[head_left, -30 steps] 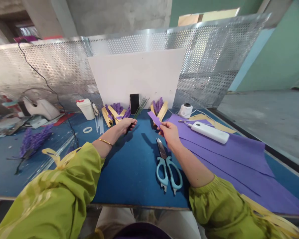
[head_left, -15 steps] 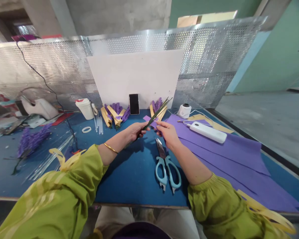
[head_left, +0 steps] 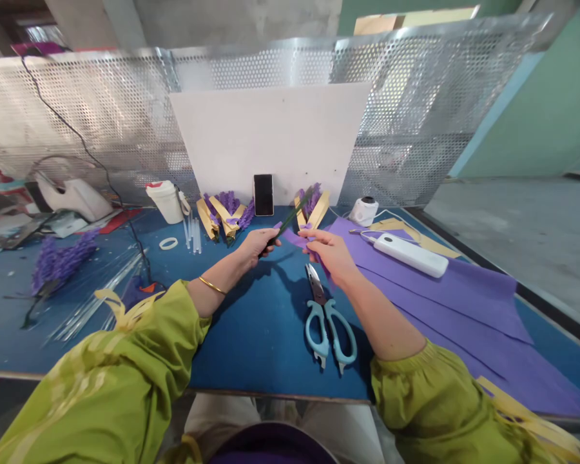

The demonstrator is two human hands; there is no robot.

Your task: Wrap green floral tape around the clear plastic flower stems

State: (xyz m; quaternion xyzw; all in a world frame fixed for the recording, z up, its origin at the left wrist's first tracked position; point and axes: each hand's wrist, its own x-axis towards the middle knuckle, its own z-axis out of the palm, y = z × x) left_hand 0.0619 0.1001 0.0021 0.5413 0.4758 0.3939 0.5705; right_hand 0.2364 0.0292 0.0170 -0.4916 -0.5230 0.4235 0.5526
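Note:
Dark green stems (head_left: 294, 211) slant up to the right out of my left hand (head_left: 260, 243), whose fingers are closed around them. A purple paper strip (head_left: 294, 238) runs from the stems to my right hand (head_left: 329, 252). Its thumb and fingertips pinch the strip, and more purple hangs below them. Just under my right hand lie scissors (head_left: 329, 335) with light blue handles, blades pointing away from me. Behind the stems stands a small purple flower bunch (head_left: 311, 200) in tan paper. Further left are more wrapped purple bunches (head_left: 228, 212).
Purple sheets (head_left: 444, 322) cover the right side, with a white power bank (head_left: 410, 254) and a white camera-like device (head_left: 364, 211) on them or beside them. A phone (head_left: 263, 194) leans on a white board (head_left: 270, 138). Left are a white tub (head_left: 165, 203), glue sticks (head_left: 192, 233) and purple flowers (head_left: 60, 258).
The stems have turned in my left hand and now look narrower. My right hand has drawn slightly right, with more of the strip showing between the hands. The view has shifted a little.

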